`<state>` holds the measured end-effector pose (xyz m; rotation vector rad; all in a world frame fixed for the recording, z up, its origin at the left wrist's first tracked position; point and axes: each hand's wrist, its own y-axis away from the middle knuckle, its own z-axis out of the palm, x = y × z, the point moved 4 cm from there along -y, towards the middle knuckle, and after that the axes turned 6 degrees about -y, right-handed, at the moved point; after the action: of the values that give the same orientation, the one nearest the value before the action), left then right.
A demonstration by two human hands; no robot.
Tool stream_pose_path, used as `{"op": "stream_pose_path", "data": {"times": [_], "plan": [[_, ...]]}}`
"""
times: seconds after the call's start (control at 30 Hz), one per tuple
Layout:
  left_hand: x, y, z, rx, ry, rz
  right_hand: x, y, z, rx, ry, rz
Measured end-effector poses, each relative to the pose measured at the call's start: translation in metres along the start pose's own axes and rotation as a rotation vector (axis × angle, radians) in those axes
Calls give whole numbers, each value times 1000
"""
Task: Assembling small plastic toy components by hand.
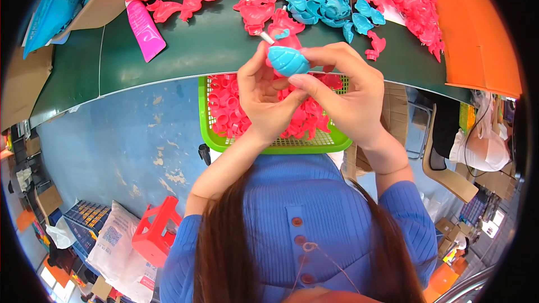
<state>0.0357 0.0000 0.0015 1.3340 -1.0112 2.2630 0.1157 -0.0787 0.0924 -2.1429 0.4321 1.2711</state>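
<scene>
The blue ridged shell piece (288, 60) sits between the two hands, its long axis running crosswise and sloping slightly down toward the right hand (345, 81), whose thumb and forefinger pinch its right end. The left hand (261, 95) curls close by its left end; whether those fingers press on it, I cannot tell. Beyond the grip lie loose blue pieces (331, 5); below it, a green basket (314, 148) holds pink parts (224, 106).

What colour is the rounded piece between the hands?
The rounded piece is turquoise blue; it shows best in the head view.
</scene>
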Motion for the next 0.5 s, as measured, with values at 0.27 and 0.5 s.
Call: {"op": "stream_pose_path", "data": {"times": [0.27, 0.5], "plan": [[15, -17, -19, -40, 458, -277, 24, -8, -7, -94, -193, 87], [13, -35, -20, -348, 542, -463, 21, -13, -10, -298, -246, 51]]}}
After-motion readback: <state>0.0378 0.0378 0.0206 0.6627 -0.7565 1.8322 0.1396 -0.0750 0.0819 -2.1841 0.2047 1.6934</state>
